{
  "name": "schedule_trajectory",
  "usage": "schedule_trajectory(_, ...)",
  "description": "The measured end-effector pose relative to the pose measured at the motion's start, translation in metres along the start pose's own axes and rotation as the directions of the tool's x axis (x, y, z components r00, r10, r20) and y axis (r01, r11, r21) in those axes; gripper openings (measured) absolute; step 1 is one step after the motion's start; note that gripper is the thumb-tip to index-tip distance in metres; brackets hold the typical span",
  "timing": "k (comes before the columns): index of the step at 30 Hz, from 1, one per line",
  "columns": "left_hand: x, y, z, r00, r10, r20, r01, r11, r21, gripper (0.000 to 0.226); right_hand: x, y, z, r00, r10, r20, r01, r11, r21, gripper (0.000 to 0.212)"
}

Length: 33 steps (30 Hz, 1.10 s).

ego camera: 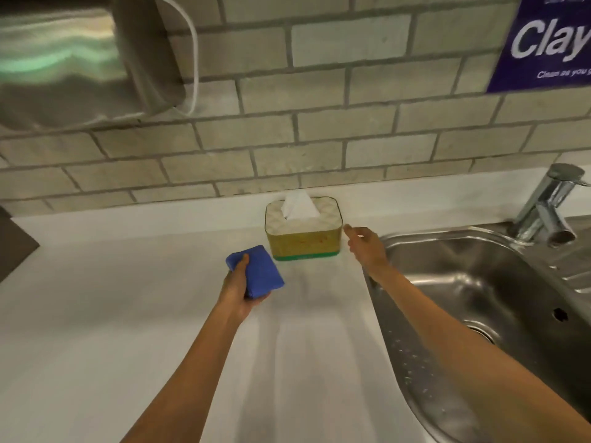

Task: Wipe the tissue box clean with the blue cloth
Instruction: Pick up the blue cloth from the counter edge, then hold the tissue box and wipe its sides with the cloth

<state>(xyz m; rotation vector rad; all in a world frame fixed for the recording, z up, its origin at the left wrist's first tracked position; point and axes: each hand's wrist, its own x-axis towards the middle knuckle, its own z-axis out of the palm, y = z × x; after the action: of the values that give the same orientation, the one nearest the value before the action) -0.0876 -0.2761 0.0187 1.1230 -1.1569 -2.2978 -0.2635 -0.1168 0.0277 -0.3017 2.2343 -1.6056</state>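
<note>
The tissue box (303, 243) stands on the white counter near the tiled wall, yellow-sided with a green base and a white tissue poking from its pale top. My left hand (236, 287) holds a folded blue cloth (259, 271) just in front and to the left of the box, not touching it. My right hand (364, 247) hovers beside the box's right side, fingers loosely apart and holding nothing, a fingertip close to the box's upper right corner.
A steel sink (479, 298) with a chrome tap (547, 209) lies to the right. A metal dispenser (73, 59) hangs on the wall upper left. A purple sign (543, 39) is on the tiles at upper right. The white counter (128, 314) stretches left.
</note>
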Motion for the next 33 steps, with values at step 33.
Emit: schedule_trajectory(33, 0.038, 0.005, 0.029, 0.906, 0.423, -0.038, -0.355, 0.804, 0.477, 0.033, -0.001, 0.023, 0.022, 0.998, 0.044, 0.052, -0.048, 0.997, 0.062, 0.066)
